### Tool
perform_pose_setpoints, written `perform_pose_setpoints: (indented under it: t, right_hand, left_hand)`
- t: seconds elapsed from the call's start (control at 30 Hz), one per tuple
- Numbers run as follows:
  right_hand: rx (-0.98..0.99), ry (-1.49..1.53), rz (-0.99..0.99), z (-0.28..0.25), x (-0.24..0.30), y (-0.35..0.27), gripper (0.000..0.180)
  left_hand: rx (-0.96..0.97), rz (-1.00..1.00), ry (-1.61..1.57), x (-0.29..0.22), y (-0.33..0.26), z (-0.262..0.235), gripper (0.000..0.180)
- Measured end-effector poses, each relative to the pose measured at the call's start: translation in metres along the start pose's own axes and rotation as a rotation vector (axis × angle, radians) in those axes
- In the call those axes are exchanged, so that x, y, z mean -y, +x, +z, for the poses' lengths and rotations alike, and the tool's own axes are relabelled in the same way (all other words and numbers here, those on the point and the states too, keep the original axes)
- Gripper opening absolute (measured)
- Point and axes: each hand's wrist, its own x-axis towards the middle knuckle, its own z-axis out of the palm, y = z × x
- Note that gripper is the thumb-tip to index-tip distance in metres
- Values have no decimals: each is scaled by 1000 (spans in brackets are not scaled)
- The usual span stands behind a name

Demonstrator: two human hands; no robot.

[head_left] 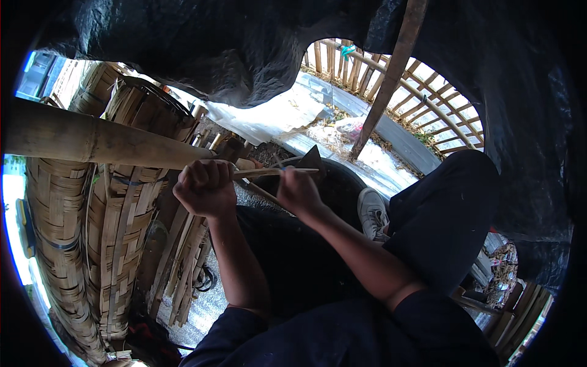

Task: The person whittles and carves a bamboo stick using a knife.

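My left hand [206,188] is closed in a fist around one end of a pale bamboo strip [262,173], just below the tip of a thick bamboo pole [110,139]. The strip runs level to the right, past the top of my right hand [298,192]. That hand is closed too, its fingers curled beside the strip. A thin object sticks up from it, too small and blurred to name. Behind the strip's far end stands a dark pointed piece [312,160], next to a round black container [342,181].
Tall woven bamboo baskets [64,238] stand at left, with split bamboo slats [183,275] beside them. A slanted wooden post [391,79] and black sheeting [202,49] hang over the far side. My shoe [372,213] rests right of the container. A bamboo fence [428,104] lies beyond.
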Motion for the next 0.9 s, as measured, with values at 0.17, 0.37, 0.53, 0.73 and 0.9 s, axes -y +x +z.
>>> perform_pose_setpoints:
  t: [0.17, 0.37, 0.53, 0.73, 0.9]
  right_hand:
    - [45, 60, -27, -20, 71, -14, 18]
    - [-3, -75, 35, -4, -35, 7, 19]
    - [29, 76, -64, -19, 66, -14, 12]
    - [-9, -93, 37, 9, -50, 3, 22]
    - [48, 17, 4, 3, 5, -1, 11]
  left_hand:
    - [35, -4, -99, -1, -4, -4, 36]
    - [181, -19, -87, 4, 2, 7, 36]
    - [105, -24, -79, -1, 0, -6, 36]
    - [16, -27, -83, 2, 4, -2, 37]
    - [3, -21, -39, -1, 2, -5, 37]
